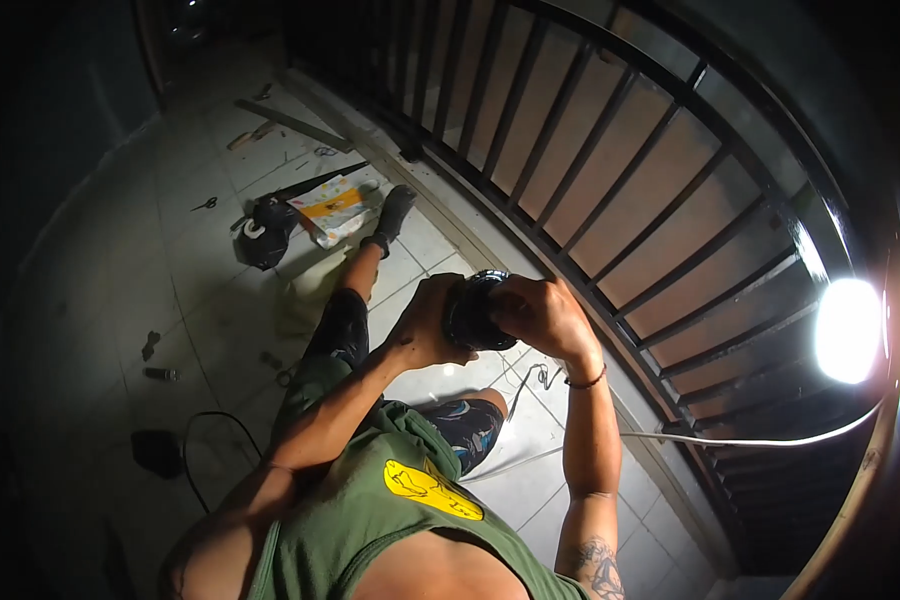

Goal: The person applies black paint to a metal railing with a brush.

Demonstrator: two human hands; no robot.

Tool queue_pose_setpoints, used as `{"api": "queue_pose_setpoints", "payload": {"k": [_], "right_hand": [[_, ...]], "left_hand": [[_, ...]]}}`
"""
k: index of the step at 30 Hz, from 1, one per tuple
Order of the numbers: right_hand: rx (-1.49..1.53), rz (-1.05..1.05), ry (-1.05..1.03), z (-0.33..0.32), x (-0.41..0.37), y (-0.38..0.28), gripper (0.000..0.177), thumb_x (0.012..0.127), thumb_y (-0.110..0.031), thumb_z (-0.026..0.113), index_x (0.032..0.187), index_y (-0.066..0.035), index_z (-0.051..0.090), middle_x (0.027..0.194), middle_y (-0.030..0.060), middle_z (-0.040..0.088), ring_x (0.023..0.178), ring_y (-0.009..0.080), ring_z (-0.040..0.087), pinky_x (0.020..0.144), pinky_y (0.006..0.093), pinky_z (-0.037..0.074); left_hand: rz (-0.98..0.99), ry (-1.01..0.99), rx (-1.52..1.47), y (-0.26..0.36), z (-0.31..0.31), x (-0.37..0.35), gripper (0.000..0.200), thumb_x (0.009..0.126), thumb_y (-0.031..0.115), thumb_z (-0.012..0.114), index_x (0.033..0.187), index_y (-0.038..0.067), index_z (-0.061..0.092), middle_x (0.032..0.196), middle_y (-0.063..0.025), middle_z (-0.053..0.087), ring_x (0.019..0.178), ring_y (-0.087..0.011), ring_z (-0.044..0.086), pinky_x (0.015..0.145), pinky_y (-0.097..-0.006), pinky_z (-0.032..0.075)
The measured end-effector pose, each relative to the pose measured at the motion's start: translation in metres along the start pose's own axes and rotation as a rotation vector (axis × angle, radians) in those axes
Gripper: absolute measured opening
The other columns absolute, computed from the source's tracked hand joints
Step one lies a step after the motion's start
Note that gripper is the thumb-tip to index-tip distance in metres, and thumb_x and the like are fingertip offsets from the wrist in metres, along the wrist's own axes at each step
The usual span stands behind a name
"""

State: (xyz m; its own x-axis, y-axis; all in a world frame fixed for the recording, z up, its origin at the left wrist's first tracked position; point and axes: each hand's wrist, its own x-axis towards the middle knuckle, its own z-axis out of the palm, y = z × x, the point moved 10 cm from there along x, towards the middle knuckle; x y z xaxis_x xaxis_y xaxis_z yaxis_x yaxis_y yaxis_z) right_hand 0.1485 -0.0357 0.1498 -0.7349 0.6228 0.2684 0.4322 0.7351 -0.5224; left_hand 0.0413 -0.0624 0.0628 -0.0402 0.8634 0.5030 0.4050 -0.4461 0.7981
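Observation:
A dark, glossy round object (480, 312) is held up between my two hands, above my lap. My left hand (428, 325) wraps round its left side, with the thumb low beneath it. On the right side, my right hand (548, 315) has its fingers bent over the top of the object. The fingertips of my right hand are partly hidden, and what the dark object is cannot be made out.
Black railing (590, 150) runs along the right, with a bright lamp (848, 330) and its white cable (740, 441). On the tiled floor lie a black bag (268, 238), a patterned packet (332, 208), scissors (206, 204) and a long bar (292, 124).

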Motion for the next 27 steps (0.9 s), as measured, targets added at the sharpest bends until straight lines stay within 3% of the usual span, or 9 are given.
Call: {"api": "queue_pose_setpoints", "payload": {"k": [1, 4, 6, 8, 12, 19, 22, 27], "right_hand": [[0.040, -0.025, 0.013, 0.006, 0.005, -0.003, 0.027, 0.068, -0.015, 0.076, 0.089, -0.002, 0.067, 0.070, 0.0096, 0.066, 0.063, 0.0207, 0.065, 0.057, 0.0335, 0.051], [0.046, -0.066, -0.072, 0.023, 0.027, -0.011, 0.030, 0.066, -0.018, 0.079, 0.090, -0.003, 0.067, 0.067, 0.0081, 0.063, 0.060, 0.0192, 0.062, 0.057, 0.0326, 0.049], [0.060, -0.077, -0.096, 0.036, 0.037, -0.014, 0.032, 0.065, -0.021, 0.080, 0.089, -0.003, 0.067, 0.065, 0.0068, 0.061, 0.059, 0.0182, 0.059, 0.058, 0.0312, 0.049], [-0.018, -0.019, -0.138, 0.045, 0.047, -0.012, 0.028, 0.066, -0.022, 0.077, 0.085, -0.004, 0.066, 0.073, 0.0115, 0.066, 0.066, 0.0273, 0.064, 0.060, 0.0345, 0.050], [0.048, -0.169, -0.205, 0.048, 0.053, -0.022, 0.020, 0.071, -0.017, 0.072, 0.083, -0.003, 0.065, 0.076, 0.0134, 0.068, 0.068, 0.0293, 0.066, 0.061, 0.0347, 0.051], [-0.004, -0.221, 0.025, -0.024, 0.048, -0.037, 0.012, 0.074, -0.008, 0.070, 0.082, -0.001, 0.065, 0.077, 0.0119, 0.069, 0.071, 0.0245, 0.068, 0.061, 0.0312, 0.052], [-0.029, -0.232, 0.123, -0.053, 0.043, -0.035, 0.011, 0.075, -0.008, 0.071, 0.082, -0.001, 0.066, 0.075, 0.0110, 0.069, 0.070, 0.0218, 0.070, 0.063, 0.0287, 0.053], [-0.042, -0.219, 0.204, -0.083, 0.041, -0.045, 0.015, 0.075, -0.012, 0.071, 0.084, 0.000, 0.066, 0.076, 0.0095, 0.068, 0.072, 0.0198, 0.069, 0.067, 0.0284, 0.054]], "left_hand": [[-0.033, -0.085, -0.006, 0.003, -0.001, -0.002, 0.083, 0.037, 0.016, 0.087, 0.109, 0.002, 0.049, 0.106, -0.0166, 0.054, 0.105, -0.0364, 0.050, 0.088, -0.0418, 0.042], [0.026, 0.038, 0.085, 0.001, -0.020, -0.014, 0.084, 0.036, 0.016, 0.088, 0.109, 0.003, 0.048, 0.107, -0.0166, 0.054, 0.105, -0.0366, 0.050, 0.088, -0.0423, 0.042], [-0.076, 0.001, 0.113, -0.012, -0.026, -0.019, 0.090, 0.036, 0.017, 0.088, 0.114, 0.003, 0.045, 0.111, -0.0174, 0.051, 0.109, -0.0371, 0.047, 0.091, -0.0427, 0.041], [-0.043, 0.057, 0.119, -0.030, -0.029, -0.027, 0.095, 0.037, 0.016, 0.088, 0.119, 0.002, 0.042, 0.113, -0.0187, 0.049, 0.110, -0.0374, 0.046, 0.092, -0.0431, 0.041], [-0.146, 0.112, 0.186, -0.032, -0.041, -0.034, 0.097, 0.038, 0.015, 0.090, 0.122, 0.000, 0.043, 0.115, -0.0174, 0.050, 0.110, -0.0337, 0.050, 0.094, -0.0402, 0.043], [-0.068, 0.199, 0.206, -0.028, -0.045, -0.020, 0.095, 0.041, 0.015, 0.089, 0.121, -0.001, 0.040, 0.113, -0.0196, 0.050, 0.109, -0.0366, 0.047, 0.094, -0.0431, 0.040], [-0.144, 0.201, 0.213, -0.031, -0.047, -0.015, 0.097, 0.042, 0.015, 0.089, 0.123, -0.001, 0.038, 0.116, -0.0203, 0.048, 0.111, -0.0368, 0.046, 0.094, -0.0429, 0.040], [-0.130, 0.216, 0.263, -0.019, -0.059, 0.002, 0.104, 0.044, 0.021, 0.092, 0.128, -0.001, 0.036, 0.123, -0.0181, 0.049, 0.116, -0.0304, 0.049, 0.098, -0.0391, 0.041]]}}
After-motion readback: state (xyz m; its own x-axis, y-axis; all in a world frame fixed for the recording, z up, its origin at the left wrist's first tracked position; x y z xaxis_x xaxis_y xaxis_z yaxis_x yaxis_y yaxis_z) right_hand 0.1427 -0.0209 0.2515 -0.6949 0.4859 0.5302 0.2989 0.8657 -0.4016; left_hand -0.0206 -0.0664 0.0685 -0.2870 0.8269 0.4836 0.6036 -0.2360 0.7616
